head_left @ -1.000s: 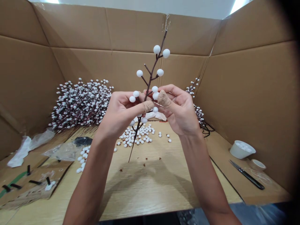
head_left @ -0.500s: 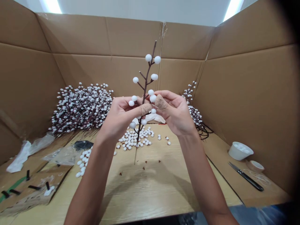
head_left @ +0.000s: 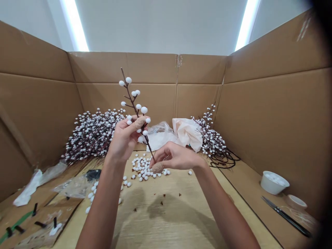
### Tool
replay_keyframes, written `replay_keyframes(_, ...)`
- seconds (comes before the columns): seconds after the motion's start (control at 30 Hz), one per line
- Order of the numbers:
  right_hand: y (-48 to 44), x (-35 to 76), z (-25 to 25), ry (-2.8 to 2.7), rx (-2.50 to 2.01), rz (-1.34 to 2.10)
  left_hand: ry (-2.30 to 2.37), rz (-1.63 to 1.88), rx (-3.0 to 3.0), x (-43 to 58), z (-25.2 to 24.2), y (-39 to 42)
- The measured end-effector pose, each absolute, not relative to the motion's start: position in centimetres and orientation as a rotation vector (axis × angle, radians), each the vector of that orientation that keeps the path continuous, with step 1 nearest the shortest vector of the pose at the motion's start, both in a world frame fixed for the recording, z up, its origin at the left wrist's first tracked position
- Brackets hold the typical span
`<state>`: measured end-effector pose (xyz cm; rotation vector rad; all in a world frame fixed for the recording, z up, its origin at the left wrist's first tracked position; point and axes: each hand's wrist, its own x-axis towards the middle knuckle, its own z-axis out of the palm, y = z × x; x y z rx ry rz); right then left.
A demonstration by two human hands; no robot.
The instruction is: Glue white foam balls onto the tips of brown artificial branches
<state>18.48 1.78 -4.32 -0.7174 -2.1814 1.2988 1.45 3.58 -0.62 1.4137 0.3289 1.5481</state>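
Note:
A dark brown twig (head_left: pixel 133 102) bearing white balls leans with its top to the left. My left hand (head_left: pixel 127 135) pinches its middle between thumb and fingers. Lower down, my right hand (head_left: pixel 173 157) is closed at the twig's bottom end, just above a pile of loose white balls (head_left: pixel 145 166). Whether its fingertips grip the stem or a small ball there is hard to make out. Both thumbs are wrapped in tan tape.
Large berry bundle (head_left: pixel 95 135) at the back left, smaller bundle (head_left: pixel 211 138) at the back right. Crumpled plastic and paper (head_left: pixel 188 133) lie between them. At right: white cup (head_left: pixel 275 182), tape roll (head_left: pixel 297 202), black-handled knife (head_left: pixel 287 218). Cardboard walls surround the table (head_left: pixel 166 228).
The twig and my left hand have moved left, and the twig's lean has reversed. My right hand has left the middle balls and come down to the stem's lower end. The view has tilted up.

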Motion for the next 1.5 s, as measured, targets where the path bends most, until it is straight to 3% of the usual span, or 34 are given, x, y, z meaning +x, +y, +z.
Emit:
replay_keyframes(0.3,1.0,16.9,-4.5,-1.884,-0.795,1.436,0.389,1.356,1.484,-1.9,-1.2,5.9)
replay_keyframes(0.87,1.9,14.4,-7.3,-2.046,-0.843,1.433,0.511,1.896,1.603,-3.2,0.3,3.0)
replay_keyframes(1.37,2.4,14.3,-7.9,-2.154,-0.847,1.313,0.495,1.938,1.74,-2.3,0.1,3.0)
replay_keyframes(1.5,4.0,14.9,-8.7,-2.122,-0.659,1.571,0.48,1.917,1.751,-1.8,0.1,3.2)
